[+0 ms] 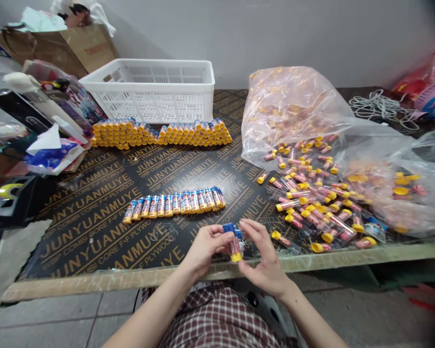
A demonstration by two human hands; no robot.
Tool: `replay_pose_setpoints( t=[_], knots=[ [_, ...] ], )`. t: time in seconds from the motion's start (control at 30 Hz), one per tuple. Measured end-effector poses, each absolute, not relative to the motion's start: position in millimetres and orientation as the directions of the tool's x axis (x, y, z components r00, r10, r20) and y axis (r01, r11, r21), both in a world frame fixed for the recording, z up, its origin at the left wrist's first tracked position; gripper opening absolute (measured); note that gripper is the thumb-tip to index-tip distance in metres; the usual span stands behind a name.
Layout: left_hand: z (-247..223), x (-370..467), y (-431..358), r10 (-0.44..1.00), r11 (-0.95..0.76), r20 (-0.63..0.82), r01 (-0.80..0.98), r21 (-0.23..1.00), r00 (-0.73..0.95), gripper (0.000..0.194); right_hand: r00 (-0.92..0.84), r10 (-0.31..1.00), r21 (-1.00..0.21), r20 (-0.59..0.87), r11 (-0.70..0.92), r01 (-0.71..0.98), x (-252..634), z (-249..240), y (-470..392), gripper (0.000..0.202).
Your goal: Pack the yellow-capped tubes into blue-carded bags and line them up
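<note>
Just above the table's front edge, my left hand [207,246] pinches a small clear tube [235,247] between thumb and fingers. The tube stands nearly upright, with pink contents, a yellow end at the bottom and a blue wrapper piece at its top. Curved around its right side is my right hand [263,256], fingers apart, thumb close to the yellow end; whether it touches the tube is hard to tell. A bit of blue and white film shows between the hands. Beyond them lies a row of blue-labelled tubes [174,204], yellow ends toward me.
Unlabelled tubes [311,203] spill from a clear plastic bag [293,96] on the right. Stacked tubes [159,134] lie before a white plastic basket [148,99] at the back. Bottles, tissues and a cardboard box [90,48] crowd the left. White cord [382,107] lies back right.
</note>
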State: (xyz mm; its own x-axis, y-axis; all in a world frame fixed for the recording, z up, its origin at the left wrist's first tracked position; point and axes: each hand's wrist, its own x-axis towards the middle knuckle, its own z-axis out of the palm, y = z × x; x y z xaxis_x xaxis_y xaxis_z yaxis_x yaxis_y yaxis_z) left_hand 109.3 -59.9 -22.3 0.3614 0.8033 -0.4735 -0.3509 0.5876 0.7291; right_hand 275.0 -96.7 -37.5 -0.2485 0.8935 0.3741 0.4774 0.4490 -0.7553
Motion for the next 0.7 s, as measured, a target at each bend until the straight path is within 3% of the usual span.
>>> replay_pose_setpoints(
  t=[0.17,0.57,0.7],
  knots=[
    [-25.0,112.7,-67.6,0.744,0.641,-0.487,-0.285,0.712,0.457,0.035,-0.394,0.860,-0.806,0.323,0.469,0.362,275.7,-32.6,-94.8,0.084],
    [-24.9,115.4,-72.1,0.738,0.650,-0.496,-0.282,0.706,0.458,0.036,-0.351,0.873,-0.851,0.338,0.443,0.281,271.0,-35.3,-99.2,0.087],
    [-23.8,111.4,-70.8,0.750,0.641,-0.516,-0.260,0.722,0.414,0.037,-0.434,0.827,-0.829,0.357,0.495,0.260,272.1,-28.7,-88.9,0.088]
  ],
)
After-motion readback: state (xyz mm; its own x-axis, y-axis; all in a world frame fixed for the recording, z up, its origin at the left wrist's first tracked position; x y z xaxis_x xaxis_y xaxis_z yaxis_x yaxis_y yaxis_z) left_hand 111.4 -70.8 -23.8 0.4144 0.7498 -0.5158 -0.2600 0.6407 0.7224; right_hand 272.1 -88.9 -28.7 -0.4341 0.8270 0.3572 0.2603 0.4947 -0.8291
